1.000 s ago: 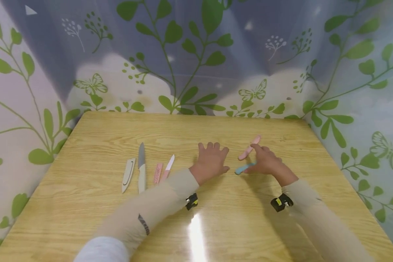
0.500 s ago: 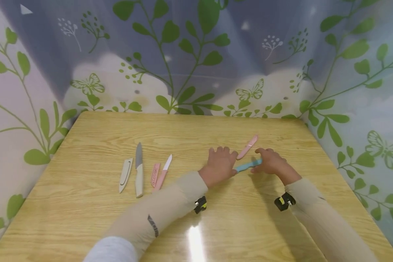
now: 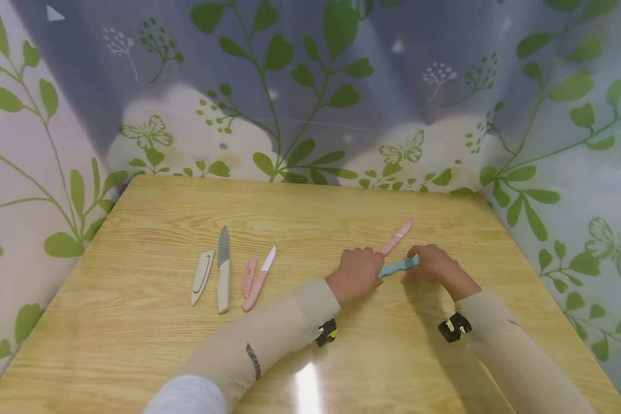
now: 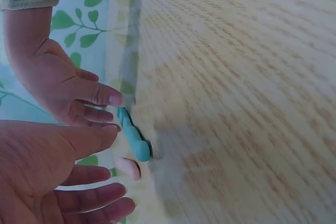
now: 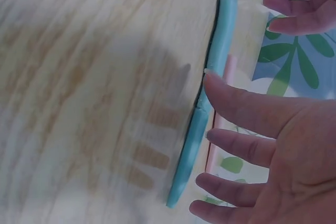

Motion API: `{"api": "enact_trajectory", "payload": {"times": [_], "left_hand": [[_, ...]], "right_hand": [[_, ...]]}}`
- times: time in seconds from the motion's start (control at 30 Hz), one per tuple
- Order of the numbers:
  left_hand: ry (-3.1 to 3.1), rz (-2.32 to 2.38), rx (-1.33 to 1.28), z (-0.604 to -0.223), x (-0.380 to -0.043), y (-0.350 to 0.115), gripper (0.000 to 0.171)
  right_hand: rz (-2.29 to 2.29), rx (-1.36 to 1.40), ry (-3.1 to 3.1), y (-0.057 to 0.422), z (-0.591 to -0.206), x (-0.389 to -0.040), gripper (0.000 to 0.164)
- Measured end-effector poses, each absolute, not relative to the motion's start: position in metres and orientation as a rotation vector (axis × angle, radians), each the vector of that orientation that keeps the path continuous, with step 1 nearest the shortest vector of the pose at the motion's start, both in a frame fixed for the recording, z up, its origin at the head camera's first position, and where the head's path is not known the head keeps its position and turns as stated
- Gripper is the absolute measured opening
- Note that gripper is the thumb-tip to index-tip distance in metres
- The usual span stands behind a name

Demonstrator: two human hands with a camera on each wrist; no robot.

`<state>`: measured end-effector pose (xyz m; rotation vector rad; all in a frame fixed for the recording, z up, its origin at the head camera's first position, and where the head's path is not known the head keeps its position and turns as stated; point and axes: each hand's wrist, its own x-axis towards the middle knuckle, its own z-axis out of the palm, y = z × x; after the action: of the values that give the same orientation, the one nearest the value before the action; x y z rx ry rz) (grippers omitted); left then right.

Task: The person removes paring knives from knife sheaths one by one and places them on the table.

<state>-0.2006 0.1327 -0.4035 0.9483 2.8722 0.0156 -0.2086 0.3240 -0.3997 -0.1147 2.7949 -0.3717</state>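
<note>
On table (image 3: 300,210): left grip (image 3: 356,276), right grip (image 3: 436,264) at one blue knife (image 3: 395,268); closure unclear.

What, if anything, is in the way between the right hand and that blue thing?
Nothing visible stands between the right hand and the blue thing; the nearby pink one lies farther back, not in between.

My left hand (image 3: 356,275) grips the 9 o'clock end of the blue knife (image 3: 397,267); my right hand (image 3: 436,266) pinches its 3 o'clock end. Capped pink knife (image 3: 401,231) nearby, at 12. Well apart, at 9, on the wooden table (image 3: 310,201): bare pink knife (image 3: 257,284), pink sheath (image 3: 249,278), cream-handled knife (image 3: 223,282), cream sheath (image 3: 202,278).
</note>
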Motion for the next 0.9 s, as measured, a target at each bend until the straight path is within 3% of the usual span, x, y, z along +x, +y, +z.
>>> {"api": "enact_trajectory", "payload": {"times": [0.9], "left_hand": [[2.949, -0.105, 1.074, -0.425, -0.201, 0.139, 0.013]], "right_hand": [[-0.308, -0.058, 2.871, 0.32, -0.409, -0.202, 0.029]]}}
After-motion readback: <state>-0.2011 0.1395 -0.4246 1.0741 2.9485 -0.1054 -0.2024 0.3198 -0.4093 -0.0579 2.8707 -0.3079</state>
